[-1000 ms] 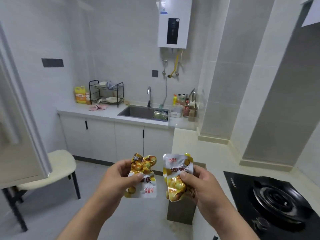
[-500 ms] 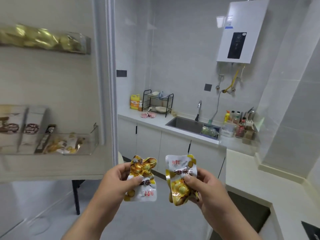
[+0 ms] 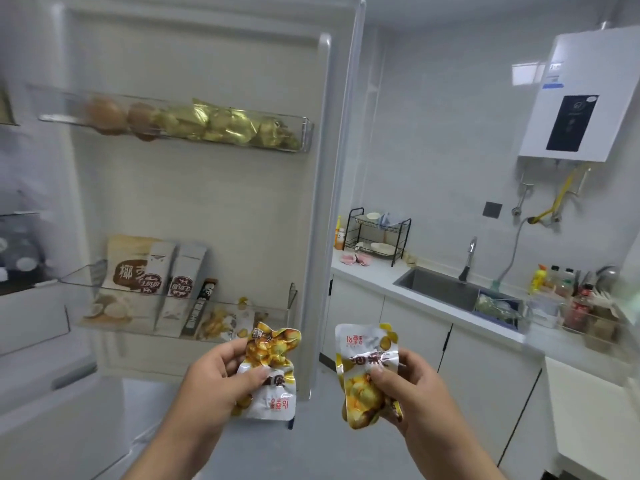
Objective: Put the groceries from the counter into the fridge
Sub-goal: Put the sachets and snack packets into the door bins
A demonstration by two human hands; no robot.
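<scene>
Two snack packets, left packet (image 3: pixel 270 348) pinched in left grip (image 3: pixel 214 382), right packet (image 3: pixel 363 345) in right grip (image 3: pixel 417 393)

Head-worn view, near fridge door (image 3: pixel 207 195)

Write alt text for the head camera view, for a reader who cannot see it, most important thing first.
The left hand grips one yellow snack packet and the right hand grips a second packet, in front of an open fridge door whose clear door shelves hold other packets. A white counter with a sink stands to the right.
</scene>
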